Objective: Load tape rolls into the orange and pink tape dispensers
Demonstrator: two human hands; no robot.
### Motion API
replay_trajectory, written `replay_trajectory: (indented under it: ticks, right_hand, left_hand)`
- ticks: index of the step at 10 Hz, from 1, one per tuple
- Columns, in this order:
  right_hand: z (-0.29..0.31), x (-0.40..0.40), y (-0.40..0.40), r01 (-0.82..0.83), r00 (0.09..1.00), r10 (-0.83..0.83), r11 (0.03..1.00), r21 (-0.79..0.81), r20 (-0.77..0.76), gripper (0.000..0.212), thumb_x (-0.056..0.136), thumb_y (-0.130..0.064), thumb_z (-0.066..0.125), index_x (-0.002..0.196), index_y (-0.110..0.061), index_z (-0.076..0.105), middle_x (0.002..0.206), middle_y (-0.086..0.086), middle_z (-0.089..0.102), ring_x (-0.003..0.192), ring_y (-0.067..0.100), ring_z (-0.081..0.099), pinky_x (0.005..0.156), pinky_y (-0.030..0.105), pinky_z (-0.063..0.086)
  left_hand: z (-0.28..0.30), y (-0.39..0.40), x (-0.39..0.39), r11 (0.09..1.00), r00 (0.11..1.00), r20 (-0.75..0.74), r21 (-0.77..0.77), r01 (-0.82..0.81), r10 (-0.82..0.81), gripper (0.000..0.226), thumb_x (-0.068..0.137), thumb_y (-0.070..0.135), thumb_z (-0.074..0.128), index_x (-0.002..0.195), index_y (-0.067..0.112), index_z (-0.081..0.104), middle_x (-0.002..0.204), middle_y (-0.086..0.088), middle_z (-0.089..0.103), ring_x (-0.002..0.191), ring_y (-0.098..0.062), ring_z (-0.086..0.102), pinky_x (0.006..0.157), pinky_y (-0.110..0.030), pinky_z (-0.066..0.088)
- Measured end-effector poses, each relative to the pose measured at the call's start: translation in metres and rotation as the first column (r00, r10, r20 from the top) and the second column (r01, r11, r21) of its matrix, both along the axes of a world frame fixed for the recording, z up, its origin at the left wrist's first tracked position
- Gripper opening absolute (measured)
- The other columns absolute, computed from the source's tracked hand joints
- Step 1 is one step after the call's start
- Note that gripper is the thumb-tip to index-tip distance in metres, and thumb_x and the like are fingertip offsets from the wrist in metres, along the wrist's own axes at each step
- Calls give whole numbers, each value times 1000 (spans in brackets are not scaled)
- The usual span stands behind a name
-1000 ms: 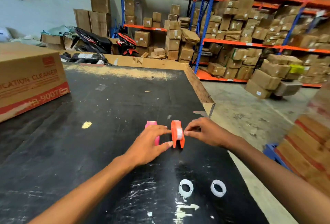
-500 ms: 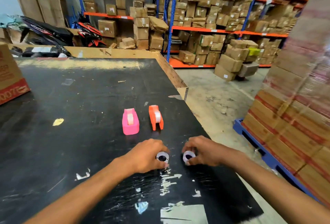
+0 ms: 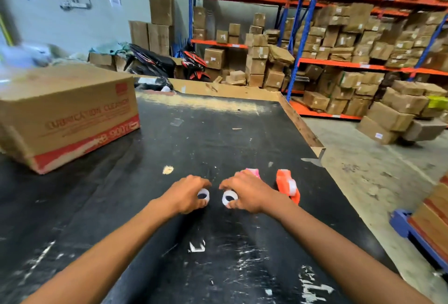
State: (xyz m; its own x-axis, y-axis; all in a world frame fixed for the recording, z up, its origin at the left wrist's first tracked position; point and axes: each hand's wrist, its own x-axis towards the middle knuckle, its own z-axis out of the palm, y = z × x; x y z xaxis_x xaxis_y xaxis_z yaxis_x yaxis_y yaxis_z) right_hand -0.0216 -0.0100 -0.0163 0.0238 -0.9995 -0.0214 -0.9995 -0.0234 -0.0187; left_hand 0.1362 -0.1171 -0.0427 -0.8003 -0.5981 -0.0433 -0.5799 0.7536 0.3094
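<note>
My left hand (image 3: pixel 188 195) grips a small white tape roll (image 3: pixel 203 196) just above the black table (image 3: pixel 218 134). A second white tape roll (image 3: pixel 229 198) is pinched in my right hand (image 3: pixel 247 192), close beside the first. The pink dispenser (image 3: pixel 253 172) stands behind my right hand, mostly hidden by it. To its right stands the orange dispenser (image 3: pixel 287 187), with a whitish tape roll showing in its side. Both hands are left of the dispensers.
A large cardboard box (image 3: pixel 68 114) sits at the table's far left. The table's right edge (image 3: pixel 315 146) drops to a concrete floor. Shelves of cartons (image 3: pixel 351 49) fill the back right, and a blue pallet (image 3: pixel 407 223) with stacked goods stands at the near right.
Both hands, each holding a white roll, have lifted and moved away from the table's near edge toward the dispensers. The camera has swung left, so the big box is back in view.
</note>
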Motion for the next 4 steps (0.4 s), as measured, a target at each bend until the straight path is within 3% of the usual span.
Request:
replay_trajectory:
  ticks: [1, 2, 4]
  right_hand:
    - [-7, 0, -20, 34, 995, -31, 999, 32, -91, 46, 80, -29, 66, 122, -16, 54, 112, 14, 68, 110, 33, 54, 101, 38, 31]
    - [-11, 0, -26, 75, 993, -67, 994, 80, -94, 48, 81, -31, 64, 125, -15, 52, 116, 14, 67, 113, 33, 54, 104, 39, 28]
    - [2, -8, -5, 89, 996, -88, 996, 30, -32, 58, 81, -37, 66, 133, -18, 47, 121, 12, 62, 122, 30, 46, 106, 36, 22]
  left_hand:
    - [1, -7, -9, 1000, 1000, 26, -4, 1, -1, 33, 74, 25, 58, 107, 18, 59, 112, -10, 67, 103, -36, 61, 77, -39, 50]
    - [0, -12, -14, 1000, 996, 91, 16, 5, -6, 48, 76, 26, 62, 124, 23, 55, 123, -9, 64, 111, -34, 59, 84, -39, 49]
    - [3, -6, -4, 1000, 998, 59, 17, -11, 10, 63, 75, 33, 67, 134, 25, 47, 130, -5, 59, 120, -27, 54, 89, -37, 47]
